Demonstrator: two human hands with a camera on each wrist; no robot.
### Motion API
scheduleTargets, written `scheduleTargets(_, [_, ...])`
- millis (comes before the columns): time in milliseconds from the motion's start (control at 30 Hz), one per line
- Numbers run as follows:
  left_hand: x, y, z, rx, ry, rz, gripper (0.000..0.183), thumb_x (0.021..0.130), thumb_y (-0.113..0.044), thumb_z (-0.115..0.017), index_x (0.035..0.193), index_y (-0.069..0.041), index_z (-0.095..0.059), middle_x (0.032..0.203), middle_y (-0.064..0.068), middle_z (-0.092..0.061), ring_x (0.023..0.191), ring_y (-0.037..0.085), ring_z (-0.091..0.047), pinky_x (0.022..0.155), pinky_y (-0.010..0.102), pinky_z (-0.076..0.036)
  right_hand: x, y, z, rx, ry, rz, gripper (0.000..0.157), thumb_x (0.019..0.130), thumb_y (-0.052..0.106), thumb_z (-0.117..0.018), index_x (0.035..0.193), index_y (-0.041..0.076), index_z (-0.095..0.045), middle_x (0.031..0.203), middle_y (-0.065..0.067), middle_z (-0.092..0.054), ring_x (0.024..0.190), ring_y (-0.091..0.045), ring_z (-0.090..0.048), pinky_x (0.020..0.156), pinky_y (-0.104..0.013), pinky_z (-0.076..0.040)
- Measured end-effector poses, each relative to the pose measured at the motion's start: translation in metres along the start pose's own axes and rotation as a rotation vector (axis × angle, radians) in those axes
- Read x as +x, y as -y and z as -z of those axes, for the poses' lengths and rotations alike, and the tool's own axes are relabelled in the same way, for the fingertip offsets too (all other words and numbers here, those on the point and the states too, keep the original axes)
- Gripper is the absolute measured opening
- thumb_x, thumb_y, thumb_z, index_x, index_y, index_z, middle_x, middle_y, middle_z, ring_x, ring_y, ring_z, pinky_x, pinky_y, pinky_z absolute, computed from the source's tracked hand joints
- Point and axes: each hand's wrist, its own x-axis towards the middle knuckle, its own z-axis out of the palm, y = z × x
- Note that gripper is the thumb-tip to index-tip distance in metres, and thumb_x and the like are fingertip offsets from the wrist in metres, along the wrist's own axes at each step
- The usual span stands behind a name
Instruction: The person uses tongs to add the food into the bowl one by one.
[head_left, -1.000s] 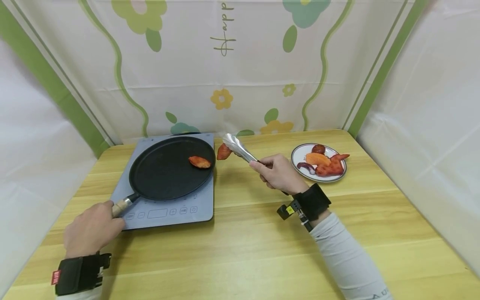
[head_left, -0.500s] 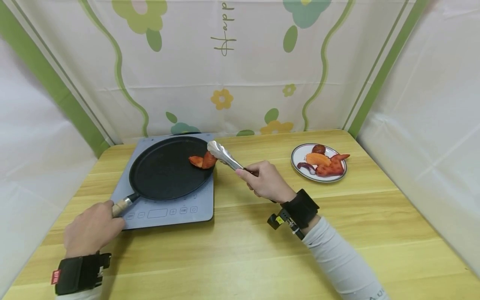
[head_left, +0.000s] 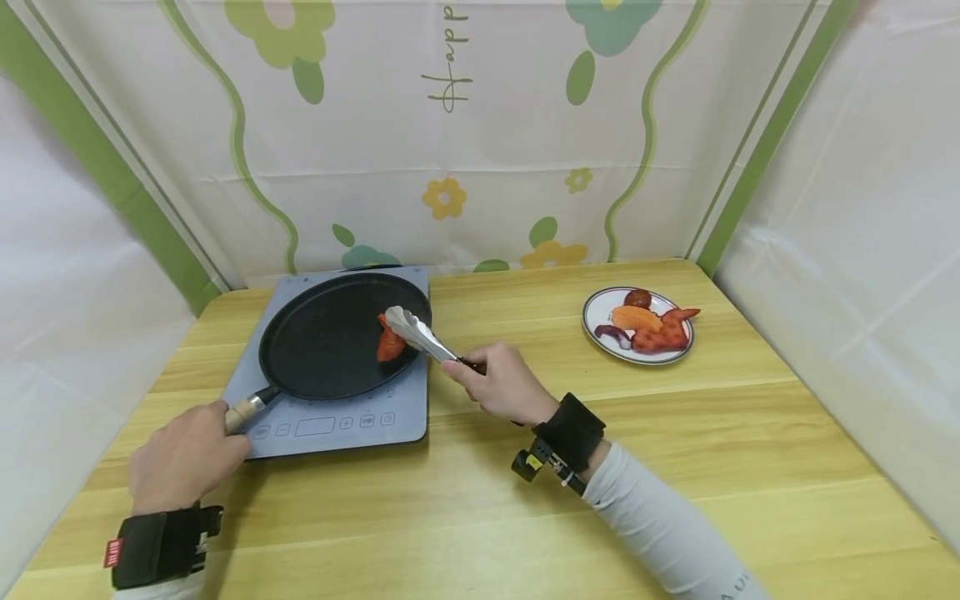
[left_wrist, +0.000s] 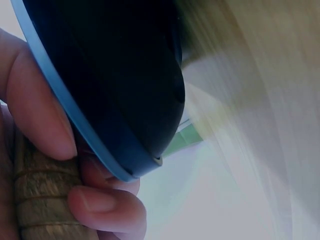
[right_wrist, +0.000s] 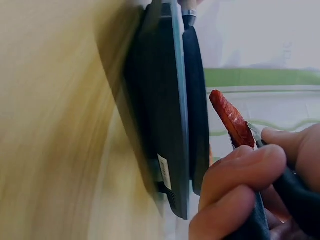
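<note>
My left hand (head_left: 183,458) grips the wooden handle (head_left: 239,414) of a flat black frying pan (head_left: 322,342). In the left wrist view its fingers (left_wrist: 40,105) curl round that handle. My right hand (head_left: 504,387) holds metal tongs (head_left: 422,335) with dark grips. The tongs pinch a reddish-brown piece of meat (head_left: 389,344), like a chicken wing part, over the pan's right side. In the right wrist view this meat piece (right_wrist: 232,117) hangs apart from the pan's surface. A second similar piece in the pan is mostly hidden behind it and the tongs.
The pan stands on a grey induction cooktop (head_left: 408,425) at the table's left. A white plate (head_left: 648,357) at the right bears a red chicken wing, an orange piece and other small foods. White patterned cloth (head_left: 510,142) encloses the wooden table (head_left: 480,500).
My right hand has moved left and toward me, carrying the pinched meat from beside the pan to over it. The piece now covers most of the one lying there. My left hand stays put.
</note>
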Motion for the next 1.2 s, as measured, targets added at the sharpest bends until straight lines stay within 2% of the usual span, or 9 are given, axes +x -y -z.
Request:
scheduleTargets(367, [0.001,-0.002,0.001,0.002,-0.003,-0.004,0.013,0.075,-0.022,-0.05,0.076,-0.011,-0.045,0.067,0.005,-0.04,0.056,0.022,-0.041,0.046,0.036,-0.028,0.001,-0.001,-0.006,-0.012,0.014,-0.054,0.032,0.092,0.045,-0.056,0.077,0.019,-0.066,0.055,0.001,-0.046,0.044,-0.012,-0.038,0.039,-0.028,-0.028])
scheduleTargets(533, [0.0,-0.001,0.001,0.003,-0.01,-0.013,0.013,0.075,-0.023,-0.051,0.076,-0.011,-0.045,0.067,0.005,-0.041,0.056,0.021,-0.041,0.046,0.036,-0.028,0.002,-0.001,-0.008,-0.069,0.013,-0.053,0.031,0.093,0.044,-0.056,0.075,0.02,-0.065,0.053,0.004,-0.043,0.042,-0.011,-0.035,0.039,-0.027,-0.026])
scheduleTargets(867, [-0.002,0.002,-0.001,0.0,-0.014,-0.011,0.012,0.075,-0.023,-0.051,0.076,-0.012,-0.045,0.067,0.005,-0.041,0.057,0.022,-0.041,0.046,0.036,-0.029,0.002,-0.001,-0.004,-0.158,0.01,-0.083,0.043,0.091,0.055,-0.052,0.07,0.018,-0.06,0.054,0.004,-0.038,0.043,-0.011,-0.035,0.039,-0.027,-0.027])
scheduleTargets(1000, [-0.002,0.002,-0.001,-0.001,-0.014,-0.013,0.012,0.075,-0.022,-0.051,0.076,-0.012,-0.045,0.067,0.005,-0.042,0.057,0.022,-0.041,0.046,0.036,-0.029,0.001,0.003,0.007,-0.256,0.072,-0.043,0.046,0.089,0.061,-0.049,0.071,0.02,-0.059,0.054,0.006,-0.038,0.043,-0.01,-0.036,0.041,-0.027,-0.028])
scheduleTargets(1200, [-0.001,0.0,0.0,-0.003,-0.009,-0.015,0.012,0.075,-0.022,-0.05,0.077,-0.012,-0.045,0.067,0.004,-0.042,0.057,0.022,-0.042,0.046,0.036,-0.029,-0.005,0.015,0.023,-0.519,0.096,0.036,0.044,0.088,0.066,-0.047,0.08,0.025,-0.059,0.057,0.009,-0.043,0.045,-0.007,-0.041,0.045,-0.028,-0.032])
